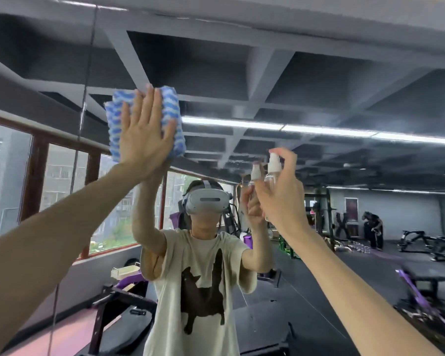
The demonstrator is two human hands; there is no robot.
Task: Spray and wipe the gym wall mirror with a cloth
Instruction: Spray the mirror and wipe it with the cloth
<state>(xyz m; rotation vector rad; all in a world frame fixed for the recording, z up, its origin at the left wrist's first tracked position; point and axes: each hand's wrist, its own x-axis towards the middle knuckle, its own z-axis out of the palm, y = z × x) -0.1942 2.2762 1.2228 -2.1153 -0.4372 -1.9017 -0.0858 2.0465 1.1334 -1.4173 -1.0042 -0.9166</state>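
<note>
Under the flat, straight-fingered left hand (145, 136), cloth (116, 124) presses mirror (319, 98); right hand (284, 201) clasps the spray bottle (272, 165). Best wipe outward from that palm, overlapping passes.

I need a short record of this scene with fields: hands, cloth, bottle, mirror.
left hand: flat, fingers straight, pressing cloth on mirror
right hand: grips bottle, forefinger over its white nozzle
cloth: blue and white, under the left hand
bottle: small, clear, raised close to the mirror
mirror: reflects both hands; vertical seam left of the cloth
</note>
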